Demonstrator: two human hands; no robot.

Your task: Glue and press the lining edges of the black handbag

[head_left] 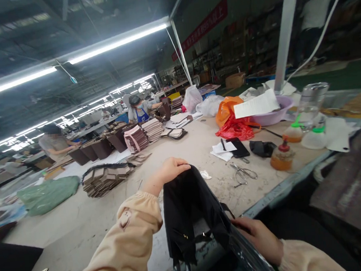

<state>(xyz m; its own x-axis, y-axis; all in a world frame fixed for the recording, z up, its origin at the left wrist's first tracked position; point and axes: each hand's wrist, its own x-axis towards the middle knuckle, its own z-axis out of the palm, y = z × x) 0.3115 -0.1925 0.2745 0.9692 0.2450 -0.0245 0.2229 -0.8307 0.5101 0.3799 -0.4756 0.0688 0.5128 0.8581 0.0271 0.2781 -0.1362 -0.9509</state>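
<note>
A black bag (211, 196) stands tilted at the table's near edge, its dark inside facing me. Small gold-coloured metal bits show low within it, and shiny clear plastic lies along its lower right side. My left hand (172, 170) is closed over the bag's far top corner, thumb and fingers pinching the rim. Lower down on the right, my right hand (260, 236) grips the bag's side, its fingertips partly hidden by the bag. To the right of the bag, scissors (243, 173) lie near a scrap of white paper (205, 174).
Stacked brown pieces (107, 179) and a green plastic bag (49, 193) lie left. On the right are a black phone (238, 147), an orange-liquid bottle (281, 156), a red plastic bag (235, 130) and a purple basin (273, 112). Co-workers (140, 109) sit across the table.
</note>
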